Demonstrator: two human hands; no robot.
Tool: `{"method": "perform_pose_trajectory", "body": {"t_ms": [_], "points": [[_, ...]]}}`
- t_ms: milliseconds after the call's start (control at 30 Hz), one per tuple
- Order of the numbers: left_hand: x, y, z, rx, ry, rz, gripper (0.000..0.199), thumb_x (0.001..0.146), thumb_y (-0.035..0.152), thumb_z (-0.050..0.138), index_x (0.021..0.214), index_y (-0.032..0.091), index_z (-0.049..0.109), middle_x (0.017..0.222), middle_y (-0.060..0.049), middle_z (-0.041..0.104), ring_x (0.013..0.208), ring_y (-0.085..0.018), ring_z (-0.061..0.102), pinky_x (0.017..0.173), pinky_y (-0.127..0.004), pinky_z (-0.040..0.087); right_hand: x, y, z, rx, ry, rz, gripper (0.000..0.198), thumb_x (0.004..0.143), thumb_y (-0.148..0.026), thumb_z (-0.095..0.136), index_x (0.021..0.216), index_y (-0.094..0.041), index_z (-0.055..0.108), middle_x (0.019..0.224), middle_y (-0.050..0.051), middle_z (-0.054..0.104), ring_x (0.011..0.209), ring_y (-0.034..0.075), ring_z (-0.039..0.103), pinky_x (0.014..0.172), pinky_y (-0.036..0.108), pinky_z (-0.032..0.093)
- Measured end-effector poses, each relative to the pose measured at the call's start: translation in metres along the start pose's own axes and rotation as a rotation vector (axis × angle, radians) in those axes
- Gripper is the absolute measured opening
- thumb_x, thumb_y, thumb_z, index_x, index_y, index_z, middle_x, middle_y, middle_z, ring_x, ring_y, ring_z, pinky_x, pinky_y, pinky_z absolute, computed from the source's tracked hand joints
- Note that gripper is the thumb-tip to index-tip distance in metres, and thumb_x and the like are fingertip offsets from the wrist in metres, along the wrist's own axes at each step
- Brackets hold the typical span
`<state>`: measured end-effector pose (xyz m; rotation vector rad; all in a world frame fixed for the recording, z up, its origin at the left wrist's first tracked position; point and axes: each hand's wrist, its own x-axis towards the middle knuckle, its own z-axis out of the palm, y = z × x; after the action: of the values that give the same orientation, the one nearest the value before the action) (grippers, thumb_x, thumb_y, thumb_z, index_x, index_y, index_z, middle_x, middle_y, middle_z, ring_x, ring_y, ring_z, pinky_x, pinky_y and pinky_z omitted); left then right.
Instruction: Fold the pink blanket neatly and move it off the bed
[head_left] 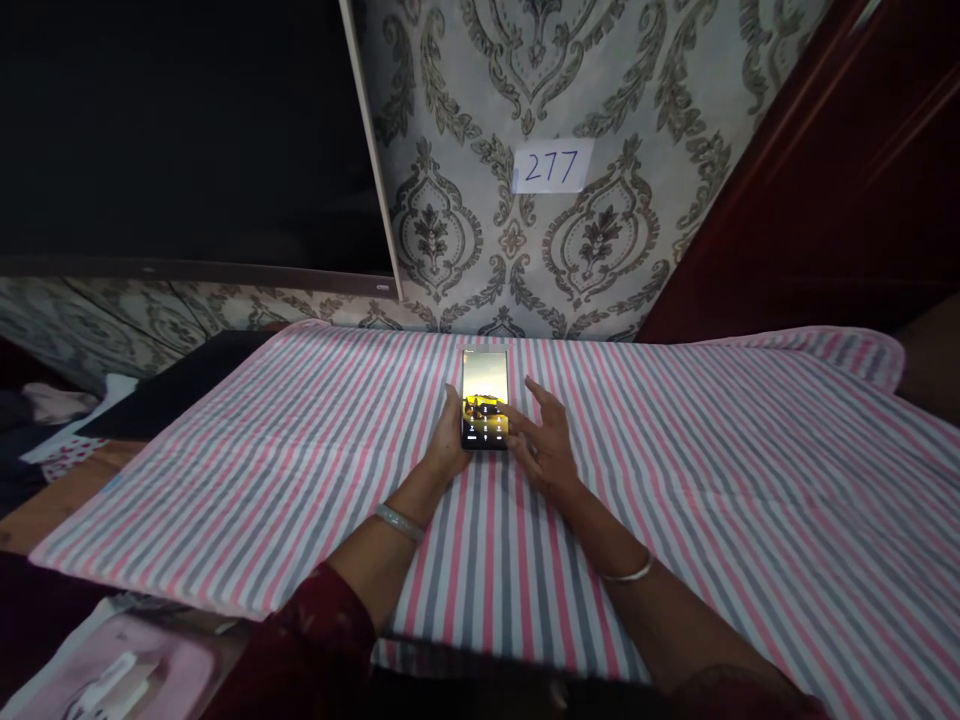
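Observation:
A lit smartphone (485,385) stands out over the middle of the striped cloth, its screen showing a yellow car and a keypad. My left hand (450,437) grips the phone along its left edge, thumb up beside the screen. On the other side, my right hand (546,442) has its fingers spread, with one fingertip at the lower right of the screen. Whether that fingertip touches the glass I cannot tell. The palm side of the left hand and the back of the phone are hidden.
A pink, grey and white striped cloth (315,450) covers the table. Behind it is a patterned wall with a paper marked 277 (553,166). A large dark television screen (180,130) is at the left, a dark red wooden panel (832,190) at the right. A pink item (176,665) lies at lower left.

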<state>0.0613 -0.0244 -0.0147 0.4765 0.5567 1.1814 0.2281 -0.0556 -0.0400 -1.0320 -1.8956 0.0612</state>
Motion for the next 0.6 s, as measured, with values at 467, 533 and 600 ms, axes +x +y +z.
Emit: {"method": "perform_pose_trajectory", "body": {"t_ms": [467, 533, 600], "points": [[-0.0005, -0.0016, 0.0055, 0.008, -0.002, -0.028, 0.076, 0.097, 0.069, 0.032, 0.116, 0.007, 0.071, 0.094, -0.016, 0.077, 0.093, -0.029, 0.074, 0.087, -0.039, 0.058, 0.0017, -0.0019, 0.0044, -0.091, -0.098, -0.054, 0.045, 0.098, -0.049, 0.049, 0.142, -0.040, 0.056, 0.170, -0.006, 0.006, 0.152, 0.037, 0.019, 0.121, 0.061, 0.023], [0.0000, -0.0017, 0.0062, -0.003, -0.003, -0.010, 0.074, 0.097, 0.068, 0.033, 0.117, 0.007, 0.071, 0.095, -0.016, 0.077, 0.091, -0.027, 0.074, 0.088, -0.037, 0.058, 0.0023, -0.0024, 0.0030, -0.084, -0.086, -0.064, 0.047, 0.098, -0.048, 0.049, 0.144, -0.038, 0.055, 0.170, -0.005, 0.004, 0.153, 0.037, 0.019, 0.121, 0.060, 0.023], [0.0004, -0.0014, 0.0060, -0.011, 0.002, 0.005, 0.073, 0.096, 0.068, 0.036, 0.115, 0.007, 0.071, 0.095, -0.016, 0.077, 0.089, -0.026, 0.075, 0.087, -0.036, 0.058, 0.0024, -0.0031, 0.0005, -0.091, -0.059, -0.073, 0.049, 0.098, -0.047, 0.049, 0.146, -0.036, 0.052, 0.170, -0.003, 0.004, 0.153, 0.037, 0.020, 0.121, 0.060, 0.023]]}}
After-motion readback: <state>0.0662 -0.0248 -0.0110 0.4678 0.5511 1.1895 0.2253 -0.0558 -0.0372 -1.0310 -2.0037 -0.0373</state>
